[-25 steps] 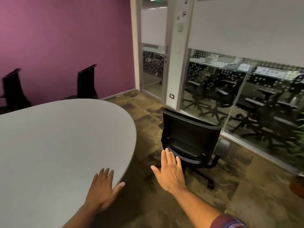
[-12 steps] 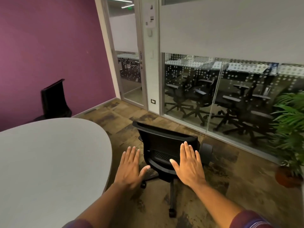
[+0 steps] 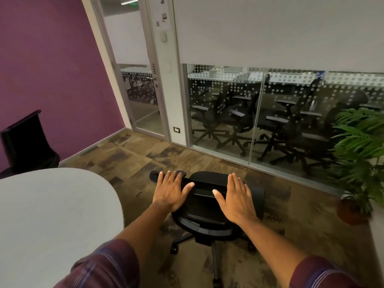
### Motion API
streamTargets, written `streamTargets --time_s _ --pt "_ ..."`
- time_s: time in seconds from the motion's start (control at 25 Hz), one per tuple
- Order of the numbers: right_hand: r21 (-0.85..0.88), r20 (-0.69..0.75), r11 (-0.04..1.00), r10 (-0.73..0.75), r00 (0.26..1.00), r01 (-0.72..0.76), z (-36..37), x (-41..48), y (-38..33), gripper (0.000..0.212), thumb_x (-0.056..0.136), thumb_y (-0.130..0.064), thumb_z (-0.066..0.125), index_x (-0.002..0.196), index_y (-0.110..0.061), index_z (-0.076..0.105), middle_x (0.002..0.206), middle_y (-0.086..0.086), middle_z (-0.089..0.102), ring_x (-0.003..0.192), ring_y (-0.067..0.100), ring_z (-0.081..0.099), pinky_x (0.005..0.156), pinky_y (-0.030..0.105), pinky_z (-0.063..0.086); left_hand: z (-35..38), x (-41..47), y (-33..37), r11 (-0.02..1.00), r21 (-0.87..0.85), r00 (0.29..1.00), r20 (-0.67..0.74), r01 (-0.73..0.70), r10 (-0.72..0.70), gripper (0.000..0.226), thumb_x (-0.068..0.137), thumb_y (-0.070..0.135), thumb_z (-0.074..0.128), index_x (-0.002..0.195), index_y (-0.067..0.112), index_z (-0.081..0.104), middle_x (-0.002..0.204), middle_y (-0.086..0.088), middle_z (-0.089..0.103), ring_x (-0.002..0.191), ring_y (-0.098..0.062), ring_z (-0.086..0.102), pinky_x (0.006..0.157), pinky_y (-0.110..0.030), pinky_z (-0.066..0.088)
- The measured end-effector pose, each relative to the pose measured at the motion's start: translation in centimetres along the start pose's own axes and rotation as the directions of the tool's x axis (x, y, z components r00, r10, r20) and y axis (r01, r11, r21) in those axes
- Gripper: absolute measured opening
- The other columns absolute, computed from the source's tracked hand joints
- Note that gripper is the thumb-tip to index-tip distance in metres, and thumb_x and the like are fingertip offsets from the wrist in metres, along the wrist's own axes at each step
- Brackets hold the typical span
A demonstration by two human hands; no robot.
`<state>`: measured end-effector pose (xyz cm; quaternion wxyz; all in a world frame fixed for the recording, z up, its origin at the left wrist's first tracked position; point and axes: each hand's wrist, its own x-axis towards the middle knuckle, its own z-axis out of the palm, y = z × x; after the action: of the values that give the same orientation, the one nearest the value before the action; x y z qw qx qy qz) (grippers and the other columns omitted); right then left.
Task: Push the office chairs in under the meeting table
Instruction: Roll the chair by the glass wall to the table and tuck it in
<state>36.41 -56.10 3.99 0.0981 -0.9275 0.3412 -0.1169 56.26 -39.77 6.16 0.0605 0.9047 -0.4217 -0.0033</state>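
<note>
Both hands, left (image 3: 171, 191) and right (image 3: 235, 200), hover flat with fingers spread over the chair (image 3: 204, 206), which stands right of the table (image 3: 52, 215). On casters it should roll easily; grip the backrest top.

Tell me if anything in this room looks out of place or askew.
The black chair under the left hand and right hand stands out on the carpet, clear of the table, not tucked in. The far chair sits close to the table. Nothing looks spilled or broken.

Patchy brown carpet floor (image 3: 187, 159) carries the black office chair (image 3: 207, 206) and potted plant (image 3: 359, 142).
</note>
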Motion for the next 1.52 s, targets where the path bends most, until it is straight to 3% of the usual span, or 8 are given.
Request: streamTargets --time_s 0.12,0.2,0.4,0.6,0.84,1.04,1.36,1.52 --pt "-0.082 -0.072 0.989 0.113 0.991 -0.119 1.9 2.1 -0.4 0.089 0.103 -0.074 0.019 0.158 -0.008 0.044 0.160 0.012 0.053 0.149 0.028 0.048 0.125 0.051 0.031 0.4 4.5 -3.1 0.999 0.007 0.993 0.116 0.032 -0.033 0.087 0.106 0.077 0.008 0.154 0.023 0.057 0.158 -0.009 0.058 0.156 -0.029 0.041 0.136 -0.057 0.000" --pt "-0.171 -0.108 0.983 0.052 0.993 -0.070 2.7 3.4 -0.2 0.082 0.101 -0.070 0.023 0.137 -0.013 0.068 0.135 0.008 0.074 0.125 0.027 0.068 0.112 0.052 0.045 0.6 6.8 -5.1 1.000 0.016 0.985 0.173 0.025 -0.027 0.087 0.106 0.077 0.009 0.146 0.024 0.065 0.147 -0.012 0.067 0.146 -0.031 0.052 0.136 -0.056 0.008" --pt "-0.226 -0.097 0.974 -0.039 0.995 0.016 3.2 6.1 0.8 0.066 0.097 -0.063 0.035 0.112 -0.018 0.081 0.101 0.002 0.083 0.095 0.025 0.077 0.091 0.045 0.055 0.4 10.8 -7.1 0.982 0.155 0.965 0.255 -0.107 0.065 0.095 0.097 0.089 0.007 0.127 0.028 0.074 0.121 -0.009 0.078 0.115 -0.032 0.069 0.108 -0.048 0.045" --pt "-0.238 -0.077 0.969 -0.093 0.993 0.072 2.8 9.1 3.0 0.066 0.098 -0.063 0.035 0.114 -0.018 0.081 0.103 0.001 0.082 0.098 0.025 0.077 0.093 0.045 0.055 0.5 12.8 -6.4 0.969 0.201 0.965 0.245 -0.143 0.091 0.095 0.097 0.090 0.010 0.099 0.019 0.073 0.104 -0.009 0.077 0.104 -0.031 0.069 0.108 -0.049 0.043" --pt "-0.209 -0.096 0.960 -0.208 0.973 0.184 3.0 13.3 6.1 0.066 0.099 -0.064 0.036 0.111 -0.018 0.081 0.101 -0.001 0.082 0.094 0.023 0.077 0.088 0.043 0.055 1.1 13.7 -5.5 0.994 0.108 0.968 0.250 -0.022 -0.005 0.081 0.094 0.095 0.020 0.077 0.025 0.057 0.073 0.002 0.054 0.076 -0.024 0.057 0.070 -0.040 0.046" --pt "-0.174 -0.086 0.942 -0.305 0.948 0.287 3.0 16.3 7.6 0.067 0.099 -0.065 0.037 0.114 -0.017 0.081 0.103 0.000 0.082 0.094 0.023 0.077 0.088 0.044 0.055 1.0 13.2 -4.7 0.993 0.095 0.978 0.190 0.065 -0.082 0.089 0.092 0.096 0.018 0.091 0.023 0.068 0.072 0.002 0.054 0.075 -0.025 0.057 0.070 -0.040 0.048" --pt "-0.119 -0.040 0.890 -0.448 0.893 0.441 2.7 20.6 9.3 0.070 0.098 -0.067 0.034 0.119 -0.018 0.080 0.111 -0.001 0.082 0.103 0.023 0.076 0.097 0.045 0.051 1.2 10.5 -2.5 0.986 0.059 0.985 0.062 0.156 -0.159 0.103 0.072 0.106 -0.007 0.078 0.026 0.058 0.065 0.008 0.047 0.070 -0.024 0.054 0.066 -0.038 0.044" --pt "-0.077 -0.025 0.847 -0.529 0.849 0.525 2.9 22.2 9.0 0.070 0.097 -0.066 0.035 0.119 -0.017 0.080 0.113 0.000 0.081 0.106 0.025 0.076 0.100 0.046 0.050 1.3 8.5 -2.2 0.970 0.029 0.967 0.072 0.241 -0.243 0.094 0.086 0.101 0.008 0.080 0.025 0.064 0.070 0.003 0.061 0.070 -0.021 0.062 0.071 -0.041 0.056"
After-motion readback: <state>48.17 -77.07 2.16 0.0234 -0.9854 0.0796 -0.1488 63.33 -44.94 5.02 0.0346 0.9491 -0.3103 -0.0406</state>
